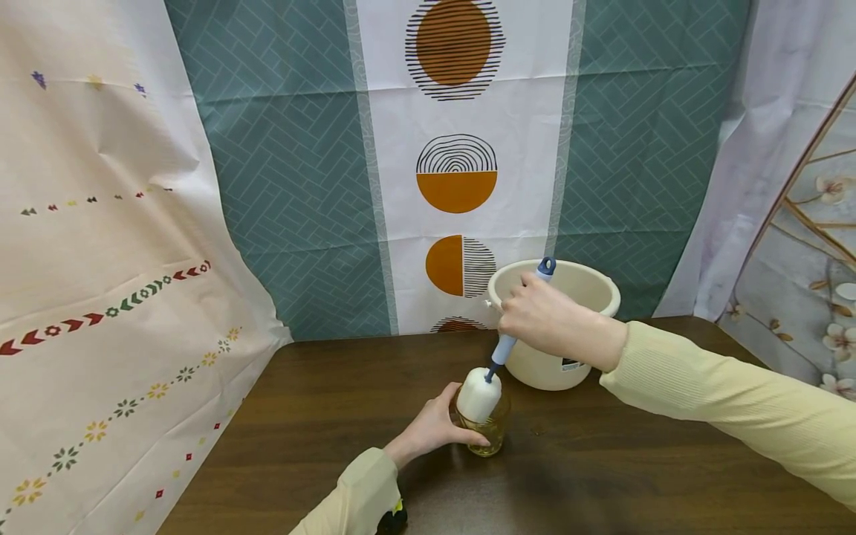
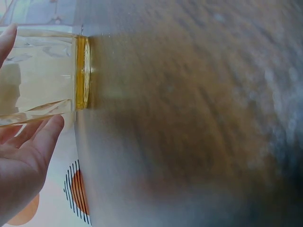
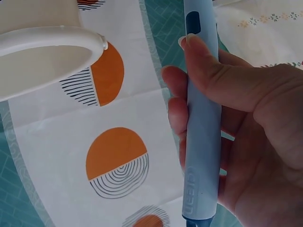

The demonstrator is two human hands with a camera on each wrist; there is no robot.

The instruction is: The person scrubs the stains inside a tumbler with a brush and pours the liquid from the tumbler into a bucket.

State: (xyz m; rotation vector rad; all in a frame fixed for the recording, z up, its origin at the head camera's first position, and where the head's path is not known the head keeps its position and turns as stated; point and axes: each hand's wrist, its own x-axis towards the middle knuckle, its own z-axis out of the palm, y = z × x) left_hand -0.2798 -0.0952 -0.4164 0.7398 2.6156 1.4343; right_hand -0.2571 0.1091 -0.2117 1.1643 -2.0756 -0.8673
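Observation:
My right hand (image 1: 545, 316) grips the light blue handle of a sponge bottle brush (image 1: 504, 351). The brush slants down, and its white sponge head (image 1: 478, 395) sits partly inside an amber glass cup (image 1: 493, 435), with its top showing above the rim. Around the cup's side curve the thumb and fingers of my left hand (image 1: 431, 427). In the left wrist view the clear yellowish glass (image 2: 42, 71) has its thick base at the tabletop. The right wrist view shows fingers and thumb wrapped about the blue handle (image 3: 203, 142); the sponge is out of that view.
A cream plastic bucket (image 1: 548, 371) stands on the brown wooden table (image 1: 321, 416) just behind the cup, under my right forearm. Patterned cloths hang at the back (image 1: 287, 186) and both sides. A small black and yellow item (image 1: 394, 516) shows by my left sleeve.

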